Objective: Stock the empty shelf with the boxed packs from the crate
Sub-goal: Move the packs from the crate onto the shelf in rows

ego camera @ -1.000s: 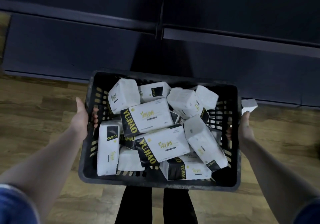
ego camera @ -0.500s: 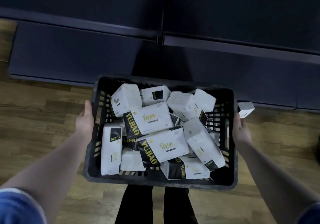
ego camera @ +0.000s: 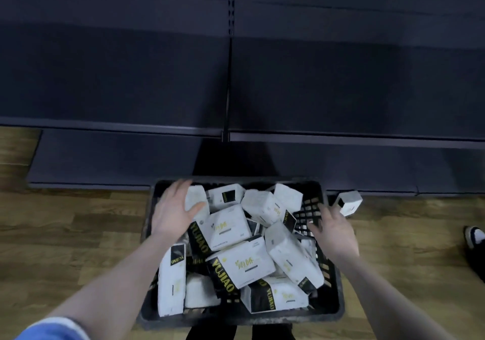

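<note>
A black slatted crate [ego camera: 331, 310] sits on the wood floor at my feet, filled with several white and black boxed packs [ego camera: 244, 263] lying jumbled. My left hand [ego camera: 174, 208] is over the crate's far left corner, fingers spread, touching the top of a white pack [ego camera: 195, 195] there without gripping it. My right hand [ego camera: 332, 228] hovers open above the crate's right wall, holding nothing. The dark shelf [ego camera: 110, 77] stretches bare across the upper half of the view.
One loose white pack [ego camera: 350, 203] lies on the floor beyond the crate's far right corner, against the shelf base [ego camera: 105, 161]. A shoe [ego camera: 475, 237] of another person shows at the right edge. My dark trouser legs [ego camera: 210, 333] are below the crate.
Both hands have let go of the crate's side walls. The left hand reached in onto a pack at the far left; the right hand lifted above the right wall. The view tilted up.
</note>
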### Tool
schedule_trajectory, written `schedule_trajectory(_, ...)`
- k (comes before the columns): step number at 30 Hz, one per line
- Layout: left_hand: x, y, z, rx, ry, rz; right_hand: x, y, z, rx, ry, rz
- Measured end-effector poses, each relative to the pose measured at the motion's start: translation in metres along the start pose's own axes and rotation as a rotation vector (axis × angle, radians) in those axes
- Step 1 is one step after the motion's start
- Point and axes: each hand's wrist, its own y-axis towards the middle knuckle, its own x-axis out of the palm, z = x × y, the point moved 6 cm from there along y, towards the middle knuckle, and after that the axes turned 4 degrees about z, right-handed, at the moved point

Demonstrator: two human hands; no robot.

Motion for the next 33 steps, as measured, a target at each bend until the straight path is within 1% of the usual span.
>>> schedule_trajectory(2,0.01,0.001,0.038,0.177,0.07,-0.071,0.002,0.003,0.0,-0.041,-0.012,0.002)
schedule_trajectory(5,0.043,-0.002,0.083,0.395,0.254,-0.182,0.009,0.008,0.008,-0.071,-0.039,-0.035)
schedule_trajectory(9,0.091,-0.012,0.136,0.653,0.604,-0.263,0.018,0.014,0.016,-0.167,-0.109,-0.04)
schedule_trajectory(11,0.113,-0.015,0.156,0.729,0.763,-0.312,0.026,0.018,0.019,-0.223,-0.084,-0.04)
schedule_trajectory(13,0.132,-0.012,0.167,0.758,0.895,-0.362,0.028,0.024,0.022,-0.272,-0.097,0.0)
schedule_trajectory(17,0.156,0.002,0.174,0.73,1.093,-0.434,0.033,0.034,0.024,-0.377,-0.162,0.022)
schedule_trajectory(21,0.176,0.009,0.184,0.756,1.221,-0.466,0.044,0.041,0.03,-0.397,-0.205,0.01)
schedule_trajectory(26,0.193,0.014,0.184,0.753,1.19,-0.372,0.053,0.049,0.035,-0.343,-0.2,0.034)
schedule_trajectory(30,0.196,0.013,0.182,0.786,1.174,-0.372,0.058,0.053,0.033,-0.351,-0.193,0.087)
schedule_trajectory(33,0.193,0.014,0.179,0.796,1.135,-0.374,0.055,0.047,0.029,-0.338,-0.207,0.025)
